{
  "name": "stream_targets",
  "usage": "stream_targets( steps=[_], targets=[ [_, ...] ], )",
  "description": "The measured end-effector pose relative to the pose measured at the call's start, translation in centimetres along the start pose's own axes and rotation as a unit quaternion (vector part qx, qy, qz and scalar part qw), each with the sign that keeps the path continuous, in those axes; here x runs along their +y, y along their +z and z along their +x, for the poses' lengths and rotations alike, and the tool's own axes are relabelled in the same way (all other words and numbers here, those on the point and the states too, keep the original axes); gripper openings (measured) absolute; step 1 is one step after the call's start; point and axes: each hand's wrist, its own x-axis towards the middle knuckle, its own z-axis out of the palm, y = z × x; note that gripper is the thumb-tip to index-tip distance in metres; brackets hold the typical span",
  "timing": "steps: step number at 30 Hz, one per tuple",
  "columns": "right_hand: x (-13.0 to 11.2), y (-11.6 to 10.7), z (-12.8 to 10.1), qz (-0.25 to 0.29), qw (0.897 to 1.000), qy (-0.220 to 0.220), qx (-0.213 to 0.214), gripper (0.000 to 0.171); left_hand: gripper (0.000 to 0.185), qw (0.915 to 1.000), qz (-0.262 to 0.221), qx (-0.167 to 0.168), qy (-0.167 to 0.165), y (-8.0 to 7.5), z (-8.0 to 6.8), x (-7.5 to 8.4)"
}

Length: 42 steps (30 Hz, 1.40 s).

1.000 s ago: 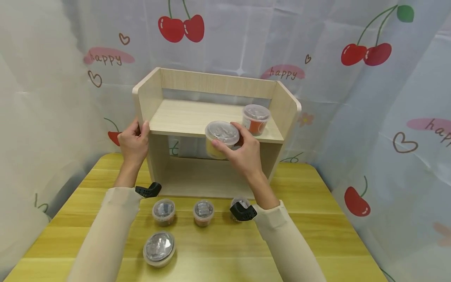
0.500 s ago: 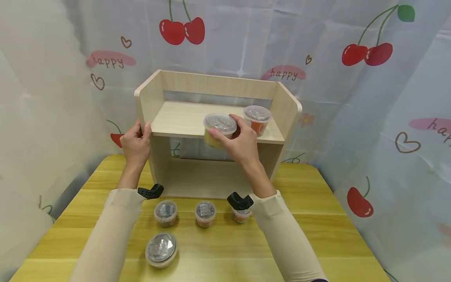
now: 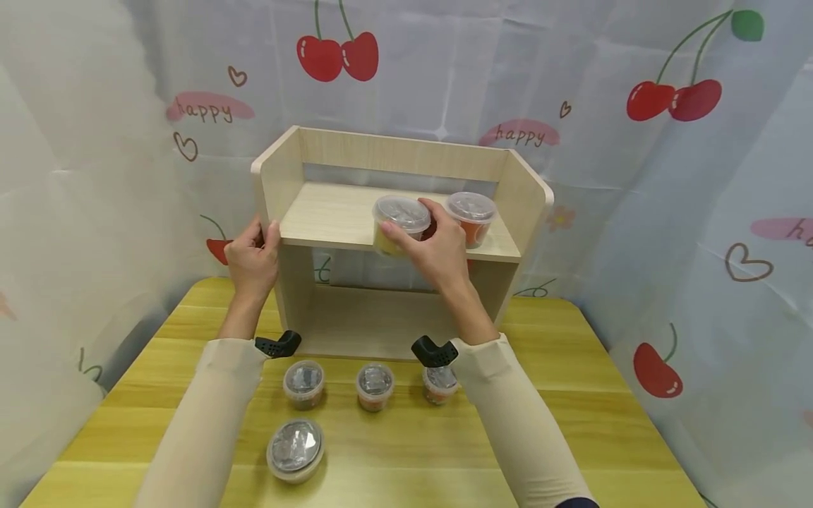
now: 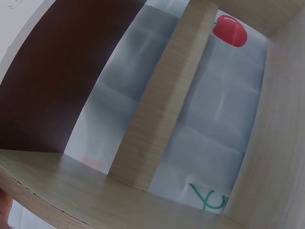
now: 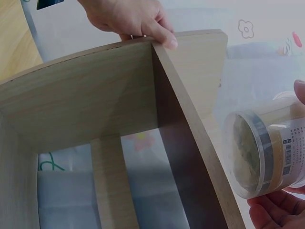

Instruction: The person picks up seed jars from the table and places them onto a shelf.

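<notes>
My right hand grips a clear lidded tub with yellowish contents, thumb on its near side. The tub is at the front edge of the upper board of a pale wooden shelf; in the right wrist view the tub shows a label with a barcode, and a gap separates it from the board. Just to its right, a tub with an orange label stands upright on that board. My left hand grips the front edge of the shelf's left side panel, its thumb near the upper board.
On the yellow wood-grain table, in front of the shelf, are small lidded tubs, left, middle and right. A wider lidded tub sits nearer. A cherry-patterned curtain hangs behind the shelf.
My right hand has raised the yellowish tub from below the upper board's front edge to about its level. My left hand keeps its grip on the side panel.
</notes>
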Motion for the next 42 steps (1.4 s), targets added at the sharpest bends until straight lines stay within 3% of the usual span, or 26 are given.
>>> stream_targets(
  steps=[12, 20, 42],
  targets=[
    [-0.1, 0.8, 1.1, -0.016, 1.000, 0.008, -0.014, 0.074, 0.027, 0.9998, -0.002, 0.005, 0.017, 0.2, -0.5, 0.1],
    [0.0, 1.5, 2.0, -0.021, 0.999, 0.026, -0.012, 0.075, 0.030, 0.9996, 0.012, 0.001, 0.026, 0.1, 0.0, -0.1],
    [0.4, 2.7, 2.9, -0.057, 0.997, 0.045, -0.020, 0.083, 0.029, 0.9997, 0.008, 0.004, 0.023, -0.1, 0.1, -0.3]
  ],
)
